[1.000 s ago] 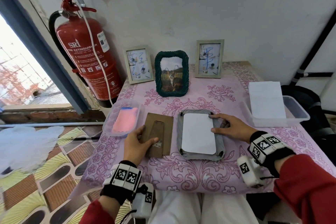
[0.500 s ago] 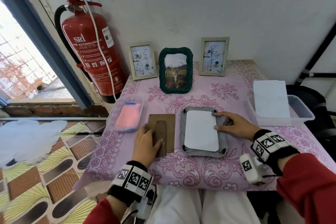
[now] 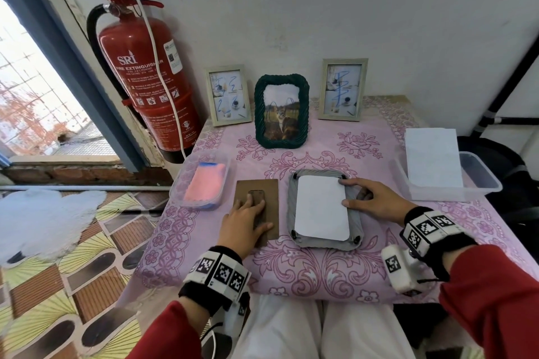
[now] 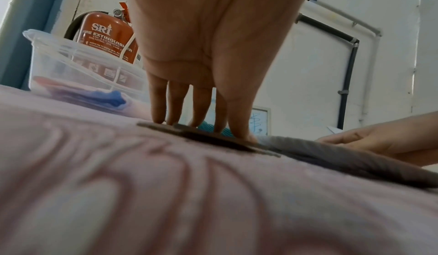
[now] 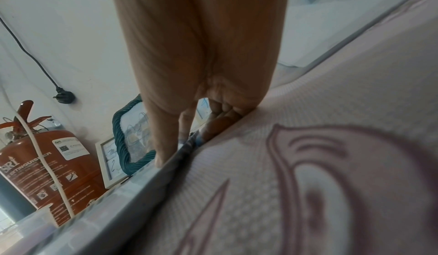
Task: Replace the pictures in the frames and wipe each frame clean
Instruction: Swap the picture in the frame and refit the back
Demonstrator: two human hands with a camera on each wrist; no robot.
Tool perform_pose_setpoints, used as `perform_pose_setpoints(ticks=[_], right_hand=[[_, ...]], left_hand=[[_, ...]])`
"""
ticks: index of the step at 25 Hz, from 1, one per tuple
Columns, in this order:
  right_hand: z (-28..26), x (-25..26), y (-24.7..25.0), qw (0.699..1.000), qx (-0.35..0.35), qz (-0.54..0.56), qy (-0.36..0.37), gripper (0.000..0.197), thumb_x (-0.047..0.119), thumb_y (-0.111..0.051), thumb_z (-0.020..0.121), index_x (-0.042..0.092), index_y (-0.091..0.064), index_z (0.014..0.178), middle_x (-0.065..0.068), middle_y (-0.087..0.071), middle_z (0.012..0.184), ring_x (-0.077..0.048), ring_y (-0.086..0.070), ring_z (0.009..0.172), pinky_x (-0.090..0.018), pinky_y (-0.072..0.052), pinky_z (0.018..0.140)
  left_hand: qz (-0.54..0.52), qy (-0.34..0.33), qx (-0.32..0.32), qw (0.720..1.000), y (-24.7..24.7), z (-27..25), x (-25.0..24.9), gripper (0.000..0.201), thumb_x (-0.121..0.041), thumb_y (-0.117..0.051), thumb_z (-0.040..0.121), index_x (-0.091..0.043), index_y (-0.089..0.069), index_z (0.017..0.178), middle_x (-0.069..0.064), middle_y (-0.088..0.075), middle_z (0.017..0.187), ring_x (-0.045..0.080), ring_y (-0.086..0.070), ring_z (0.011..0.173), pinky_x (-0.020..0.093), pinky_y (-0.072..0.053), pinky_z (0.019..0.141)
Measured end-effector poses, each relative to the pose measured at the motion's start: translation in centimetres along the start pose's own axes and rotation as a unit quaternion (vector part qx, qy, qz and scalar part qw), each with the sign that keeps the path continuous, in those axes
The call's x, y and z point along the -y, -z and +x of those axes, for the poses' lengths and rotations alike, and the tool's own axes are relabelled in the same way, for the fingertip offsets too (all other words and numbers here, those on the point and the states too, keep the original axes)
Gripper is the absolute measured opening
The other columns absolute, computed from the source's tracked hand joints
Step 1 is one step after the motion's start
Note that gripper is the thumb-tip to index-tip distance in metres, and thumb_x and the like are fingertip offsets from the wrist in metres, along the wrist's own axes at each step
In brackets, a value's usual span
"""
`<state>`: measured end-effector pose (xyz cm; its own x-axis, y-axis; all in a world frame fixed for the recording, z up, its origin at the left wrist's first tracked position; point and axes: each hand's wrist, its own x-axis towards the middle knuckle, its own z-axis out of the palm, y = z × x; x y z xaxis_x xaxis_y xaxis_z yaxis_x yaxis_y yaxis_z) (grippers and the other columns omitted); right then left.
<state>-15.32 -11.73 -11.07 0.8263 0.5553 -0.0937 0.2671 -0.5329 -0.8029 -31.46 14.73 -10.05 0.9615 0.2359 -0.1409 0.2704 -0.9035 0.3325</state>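
A grey frame (image 3: pixel 291 207) lies face down on the pink tablecloth with a white picture sheet (image 3: pixel 320 210) in its back opening. Left of it lies the brown backing board (image 3: pixel 269 192) with its stand flap. My left hand (image 3: pixel 248 218) lies flat on the board, its straight fingers pressing on the flap. In the left wrist view the left hand's fingertips (image 4: pixel 196 120) touch the board (image 4: pixel 213 139). My right hand (image 3: pixel 367 198) rests on the frame's right side, with its thumb on the sheet's edge and its forefinger at the sheet's far corner.
Three frames stand at the wall: a pale one (image 3: pixel 228 95), a green rope one (image 3: pixel 281 111) and another pale one (image 3: pixel 343 89). A clear tub with a pink cloth (image 3: pixel 204 183) sits left. A tub (image 3: pixel 481 178) with white sheets sits right. A fire extinguisher (image 3: pixel 145 76) hangs left.
My left hand has slid forward over the backing board and now lies flat on its flap. The right hand has stayed on the frame.
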Motion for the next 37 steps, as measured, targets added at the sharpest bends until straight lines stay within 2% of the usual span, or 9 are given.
perform_pose_setpoints(ticks=[4, 7, 12, 16, 24, 28, 31, 34, 37], right_hand=[[-0.2, 0.1, 0.1, 1.0, 0.002, 0.004, -0.005, 0.05, 0.024, -0.073, 0.079, 0.027, -0.056, 0.126, 0.004, -0.044, 0.073, -0.006, -0.042, 0.065, -0.009, -0.037, 0.061], [-0.3, 0.4, 0.1, 1.0, 0.007, 0.005, -0.01, 0.05, 0.025, -0.072, 0.08, 0.028, -0.055, 0.127, 0.004, -0.043, 0.074, -0.006, -0.042, 0.067, -0.008, -0.036, 0.06], [-0.4, 0.4, 0.1, 1.0, 0.012, 0.015, -0.016, 0.05, 0.024, -0.071, 0.081, 0.028, -0.054, 0.128, 0.004, -0.044, 0.076, -0.006, -0.043, 0.068, -0.009, -0.037, 0.062], [-0.3, 0.3, 0.1, 0.999, 0.015, 0.028, -0.017, 0.052, 0.024, -0.072, 0.08, 0.028, -0.054, 0.128, 0.004, -0.045, 0.078, -0.006, -0.044, 0.069, -0.014, -0.038, 0.07], [-0.1, -0.3, 0.1, 0.999, 0.018, 0.038, -0.005, 0.054, 0.024, -0.074, 0.078, 0.03, -0.054, 0.128, 0.005, -0.046, 0.077, -0.005, -0.045, 0.068, -0.013, -0.039, 0.07], [-0.1, -0.6, 0.2, 0.999, 0.023, 0.042, 0.006, 0.056, 0.025, -0.074, 0.078, 0.031, -0.052, 0.129, 0.007, -0.047, 0.077, -0.002, -0.045, 0.068, -0.005, -0.039, 0.066], [0.0, -0.8, 0.2, 0.999, 0.026, 0.04, 0.008, 0.058, 0.026, -0.075, 0.077, 0.032, -0.05, 0.129, 0.007, -0.05, 0.078, -0.002, -0.046, 0.069, -0.005, -0.04, 0.066], [0.0, -0.9, 0.2, 0.999, 0.022, 0.043, 0.006, 0.063, 0.026, -0.076, 0.076, 0.033, -0.048, 0.131, 0.004, -0.051, 0.08, -0.004, -0.047, 0.071, -0.004, -0.04, 0.067], [0.0, -1.0, 0.1, 0.999, 0.02, 0.041, 0.004, 0.066, 0.026, -0.077, 0.075, 0.032, -0.046, 0.132, 0.004, -0.051, 0.081, -0.004, -0.047, 0.071, -0.006, -0.04, 0.068]], left_hand=[[-0.025, -0.002, -0.063, 0.998, 0.4, 0.1, -1.3, 0.046, -0.031, -0.053, 0.092, -0.021, -0.045, 0.136, 0.005, -0.035, 0.149, 0.024, -0.032, 0.135, 0.036, -0.03, 0.109], [-0.059, -0.03, -0.115, 0.991, 0.4, 0.5, -3.2, 0.035, -0.024, -0.054, 0.089, -0.021, -0.056, 0.124, 0.002, -0.046, 0.137, 0.024, -0.039, 0.124, 0.032, -0.03, 0.099], [-0.05, 0.02, -0.035, 0.998, -0.4, 1.7, -6.0, 0.041, -0.047, -0.058, 0.084, -0.025, -0.058, 0.119, 0.005, -0.044, 0.125, 0.026, -0.034, 0.122, 0.037, -0.025, 0.103], [-0.046, 0.037, -0.037, 0.998, -0.9, 2.3, -6.7, 0.055, -0.056, -0.065, 0.075, -0.02, -0.058, 0.116, 0.006, -0.041, 0.122, 0.027, -0.033, 0.121, 0.038, -0.026, 0.101], [-0.128, 0.077, -0.045, 0.988, -1.3, 2.6, -6.8, 0.049, -0.046, -0.075, 0.07, -0.019, -0.061, 0.109, 0.007, -0.041, 0.122, 0.028, -0.034, 0.121, 0.036, -0.028, 0.1], [-0.18, 0.105, -0.053, 0.977, -1.5, 2.6, -6.8, 0.045, -0.039, -0.077, 0.07, -0.016, -0.062, 0.106, 0.009, -0.041, 0.123, 0.029, -0.034, 0.123, 0.036, -0.027, 0.103], [-0.203, 0.115, -0.056, 0.971, -1.5, 2.9, -6.8, 0.042, -0.036, -0.077, 0.071, -0.016, -0.062, 0.103, 0.01, -0.043, 0.123, 0.029, -0.033, 0.123, 0.035, -0.028, 0.103], [-0.249, 0.114, -0.043, 0.961, -1.7, 3.1, -6.6, 0.039, -0.03, -0.077, 0.072, -0.01, -0.064, 0.102, 0.013, -0.051, 0.12, 0.031, -0.039, 0.122, 0.035, -0.034, 0.104], [-0.339, 0.113, -0.039, 0.933, -1.9, 3.1, -6.5, 0.034, -0.017, -0.076, 0.074, 0.001, -0.062, 0.1, 0.02, -0.06, 0.113, 0.035, -0.049, 0.117, 0.043, -0.044, 0.099]])
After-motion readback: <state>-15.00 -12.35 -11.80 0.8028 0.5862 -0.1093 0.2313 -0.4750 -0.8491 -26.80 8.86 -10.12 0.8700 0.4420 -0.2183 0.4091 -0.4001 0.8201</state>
